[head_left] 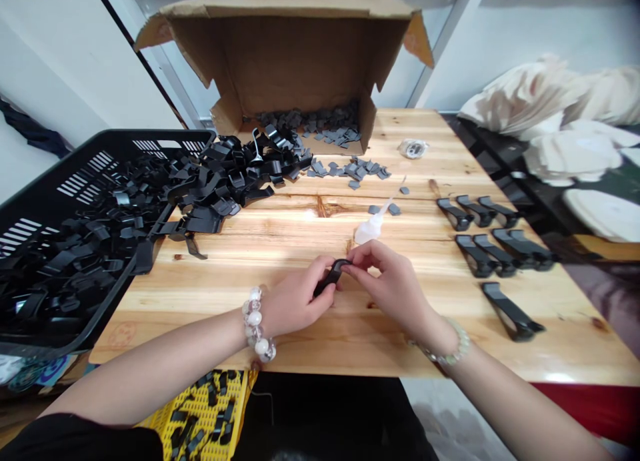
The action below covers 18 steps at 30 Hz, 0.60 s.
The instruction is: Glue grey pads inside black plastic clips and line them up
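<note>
Low over the wooden table, my left hand (295, 297) grips a black bent clip (327, 279) between thumb and fingers. The fingers of my right hand (387, 277) pinch at the clip's upper curved end; whether a small grey pad is between them is hidden. Just beyond my right hand lies a white squeeze bottle (369, 229) with a long thin nozzle. Close to it are a few small grey pads (395, 209). Several similar black clips (510, 311) lie in rows to the right.
At the left, a black crate (95, 174) overflows with black clips, and a pile of clips (225, 181) spills onto the table (240, 247). An open cardboard box (300, 54) at the back holds grey pads. A tape roll (413, 148) lies back right. Below sits a yellow basket (240, 414).
</note>
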### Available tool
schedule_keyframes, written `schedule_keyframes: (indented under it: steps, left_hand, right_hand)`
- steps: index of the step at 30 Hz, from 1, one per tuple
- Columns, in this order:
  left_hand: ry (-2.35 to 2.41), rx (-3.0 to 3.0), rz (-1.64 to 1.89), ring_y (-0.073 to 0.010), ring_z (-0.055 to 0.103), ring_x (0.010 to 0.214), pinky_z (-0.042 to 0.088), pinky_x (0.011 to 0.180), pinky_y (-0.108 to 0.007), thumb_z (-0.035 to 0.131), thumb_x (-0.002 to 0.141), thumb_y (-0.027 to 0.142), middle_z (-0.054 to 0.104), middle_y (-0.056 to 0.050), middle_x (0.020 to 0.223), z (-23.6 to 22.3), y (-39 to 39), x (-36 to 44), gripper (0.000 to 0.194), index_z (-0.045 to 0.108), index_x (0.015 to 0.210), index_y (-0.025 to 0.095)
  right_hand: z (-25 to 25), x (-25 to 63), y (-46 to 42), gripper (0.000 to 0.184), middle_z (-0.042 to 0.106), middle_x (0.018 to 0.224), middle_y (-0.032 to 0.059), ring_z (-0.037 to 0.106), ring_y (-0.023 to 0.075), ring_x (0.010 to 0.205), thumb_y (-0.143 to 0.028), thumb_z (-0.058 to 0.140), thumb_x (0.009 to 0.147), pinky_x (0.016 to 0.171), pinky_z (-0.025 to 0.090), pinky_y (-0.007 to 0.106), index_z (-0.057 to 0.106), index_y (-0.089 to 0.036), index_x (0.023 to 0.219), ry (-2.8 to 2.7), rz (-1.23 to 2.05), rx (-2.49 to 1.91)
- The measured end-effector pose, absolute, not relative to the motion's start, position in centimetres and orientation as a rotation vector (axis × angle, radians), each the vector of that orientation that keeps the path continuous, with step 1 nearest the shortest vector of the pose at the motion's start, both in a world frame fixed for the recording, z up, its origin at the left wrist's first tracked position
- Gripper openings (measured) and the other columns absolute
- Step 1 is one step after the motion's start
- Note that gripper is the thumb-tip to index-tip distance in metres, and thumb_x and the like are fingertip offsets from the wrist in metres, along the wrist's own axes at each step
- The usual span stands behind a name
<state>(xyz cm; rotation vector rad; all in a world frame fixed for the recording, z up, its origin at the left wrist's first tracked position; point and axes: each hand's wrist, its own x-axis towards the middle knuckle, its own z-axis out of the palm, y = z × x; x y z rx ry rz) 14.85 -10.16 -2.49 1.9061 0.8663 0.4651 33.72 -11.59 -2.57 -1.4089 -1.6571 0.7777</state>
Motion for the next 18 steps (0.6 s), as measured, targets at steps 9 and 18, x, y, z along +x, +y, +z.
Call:
schedule_keyframes:
  steps: [9,18]
  left_hand:
    - [0.875,1.913,0.455,-0.0184,0.064,0.083,0.047,0.072,-0.029,0.041,0.093,0.026,0.067,-0.005,0.092,-2.44,-10.22,14.84,0.022,0.04,0.115,0.022]
    - [0.835,1.87,0.476,-0.0175,0.062,0.081,0.046,0.074,-0.029,0.041,0.093,0.025,0.065,-0.003,0.086,-2.58,-10.28,14.91,0.022,0.041,0.115,0.022]
  right_hand:
    - [-2.35,33.77,-11.57,0.008,0.062,0.075,0.0001,0.059,0.0143,0.07,-0.021,0.062,0.08,0.065,0.047,0.028,0.054,-0.021,0.079,-1.665,0.851,-1.392]
    - [-2.76,33.65,-11.25,0.011,0.058,0.074,-0.0012,0.059,0.0137,0.069,-0.021,0.062,0.078,0.065,0.048,0.028,0.051,-0.021,0.079,-1.515,1.145,-1.297]
